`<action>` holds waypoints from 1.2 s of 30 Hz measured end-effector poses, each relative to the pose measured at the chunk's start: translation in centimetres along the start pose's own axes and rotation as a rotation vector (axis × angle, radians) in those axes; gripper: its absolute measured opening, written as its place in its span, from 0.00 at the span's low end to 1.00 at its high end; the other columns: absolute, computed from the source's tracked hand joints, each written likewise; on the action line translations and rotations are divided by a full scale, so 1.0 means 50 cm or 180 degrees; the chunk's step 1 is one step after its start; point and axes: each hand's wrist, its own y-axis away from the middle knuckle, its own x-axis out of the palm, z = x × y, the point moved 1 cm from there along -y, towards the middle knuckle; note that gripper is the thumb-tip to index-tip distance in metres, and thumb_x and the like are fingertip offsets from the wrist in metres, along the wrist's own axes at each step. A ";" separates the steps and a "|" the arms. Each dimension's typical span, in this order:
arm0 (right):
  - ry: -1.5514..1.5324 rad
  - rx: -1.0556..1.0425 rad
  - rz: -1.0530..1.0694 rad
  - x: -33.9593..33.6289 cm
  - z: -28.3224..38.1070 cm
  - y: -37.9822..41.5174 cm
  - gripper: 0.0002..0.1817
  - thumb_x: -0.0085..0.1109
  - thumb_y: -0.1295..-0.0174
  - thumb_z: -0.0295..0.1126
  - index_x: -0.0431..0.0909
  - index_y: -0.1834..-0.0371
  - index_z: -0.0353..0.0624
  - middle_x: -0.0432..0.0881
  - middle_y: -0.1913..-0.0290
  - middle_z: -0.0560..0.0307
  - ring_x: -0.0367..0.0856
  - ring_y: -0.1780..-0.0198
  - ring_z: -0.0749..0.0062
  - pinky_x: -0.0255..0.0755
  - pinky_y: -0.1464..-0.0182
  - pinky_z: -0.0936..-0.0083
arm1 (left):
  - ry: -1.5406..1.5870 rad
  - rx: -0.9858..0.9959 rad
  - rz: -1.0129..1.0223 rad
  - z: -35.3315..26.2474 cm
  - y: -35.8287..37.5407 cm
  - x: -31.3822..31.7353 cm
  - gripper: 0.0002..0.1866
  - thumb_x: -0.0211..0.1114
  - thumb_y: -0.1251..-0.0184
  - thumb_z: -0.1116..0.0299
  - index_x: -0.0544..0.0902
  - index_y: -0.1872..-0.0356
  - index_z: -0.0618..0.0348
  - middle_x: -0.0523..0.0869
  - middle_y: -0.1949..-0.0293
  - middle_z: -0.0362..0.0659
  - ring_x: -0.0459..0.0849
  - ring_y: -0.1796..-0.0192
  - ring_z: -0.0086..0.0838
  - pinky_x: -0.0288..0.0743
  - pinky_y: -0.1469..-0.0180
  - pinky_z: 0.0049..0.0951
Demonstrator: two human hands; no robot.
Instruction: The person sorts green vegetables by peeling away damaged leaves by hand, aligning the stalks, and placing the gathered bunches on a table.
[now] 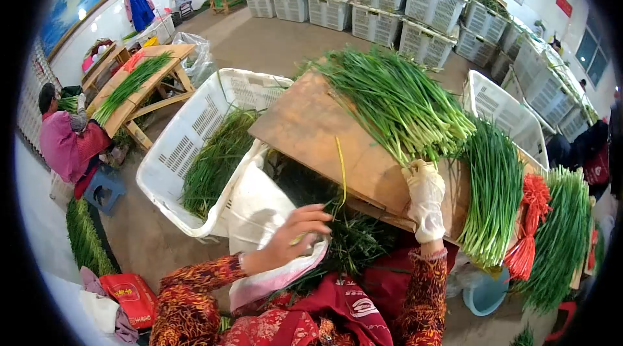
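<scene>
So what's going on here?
A person is at a wooden board with a loose pile of long green stalks. Their gloved right hand is at the pile's pale stem ends. The bare left hand is off the board, fingertips near a thin yellow blade; can't tell if it's gripped. A separate bunch lies beside the pile, next to red ties. Another person sits at a second table with more greens.

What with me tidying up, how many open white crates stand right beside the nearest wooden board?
2: a left crate holding greens, and a right crate beyond the board. More may be hidden behind it.
</scene>
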 end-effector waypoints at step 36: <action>-0.3867 0.1633 0.1558 -0.013 0.082 0.062 0.07 0.57 0.42 0.35 0.75 0.68 0.42 0.76 0.75 0.65 0.69 0.75 0.87 0.61 0.73 0.89 | 0.4553 -0.2077 -0.1153 0.147 -0.199 0.127 0.09 0.55 0.35 0.65 0.73 0.57 0.53 0.76 0.65 0.33 0.70 0.71 0.15 0.63 0.72 0.17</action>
